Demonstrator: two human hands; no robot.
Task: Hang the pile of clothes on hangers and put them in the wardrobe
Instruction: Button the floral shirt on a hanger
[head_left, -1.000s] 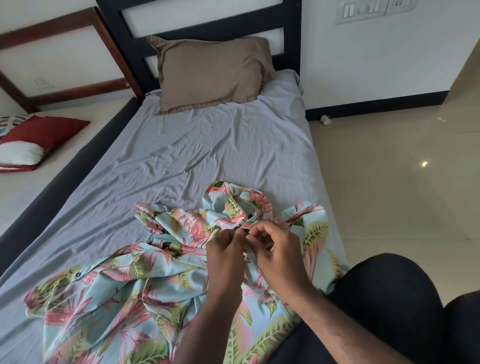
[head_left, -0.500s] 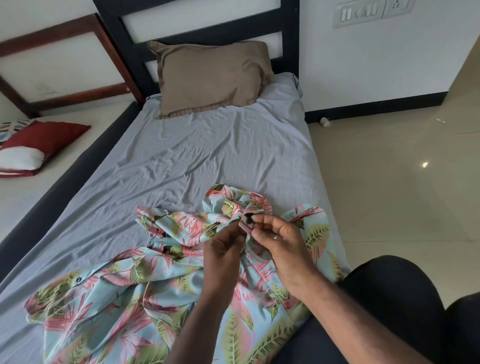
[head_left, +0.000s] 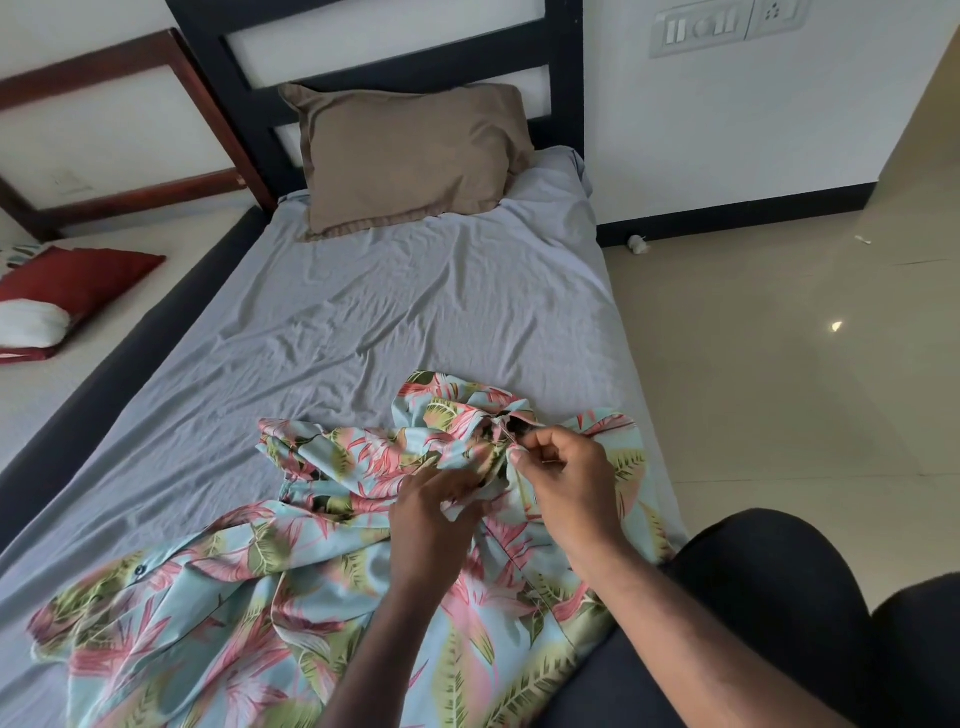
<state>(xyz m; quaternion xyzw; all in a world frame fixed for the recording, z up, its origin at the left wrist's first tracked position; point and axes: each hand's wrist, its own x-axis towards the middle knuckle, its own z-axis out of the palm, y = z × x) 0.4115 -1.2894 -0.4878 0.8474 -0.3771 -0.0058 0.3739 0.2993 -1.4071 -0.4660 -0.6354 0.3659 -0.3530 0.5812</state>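
Floral shirt (head_left: 270, 613) in pale blue with pink and green leaves lies spread and rumpled across the near end of the bed (head_left: 363, 322), over its wrinkled grey sheet. A dark button shows on the part of the cloth at the near left. The bunched upper part of the shirt sits toward the right edge of the mattress, and both hands work there.

Right hand (head_left: 563, 486) has its fingers curled and pinches a fold of the shirt between thumb and forefinger, beside a small dark spot in the cloth; what that spot is cannot be told. Left hand (head_left: 431, 519) lies just beside it, lower and to the left, fingers bent round a fold of the same cloth. The two hands are close together but do not touch.

At the head of the bed a brown pillow (head_left: 410, 156) leans against the black headboard (head_left: 374, 47). To the left, on a second bed, lies a red and white cushion (head_left: 57, 301). A switch panel (head_left: 727, 26) is set in the white wall, and the tiled floor (head_left: 779, 389) runs along the right side. The person's dark trouser leg (head_left: 769, 613) fills the lower right corner.
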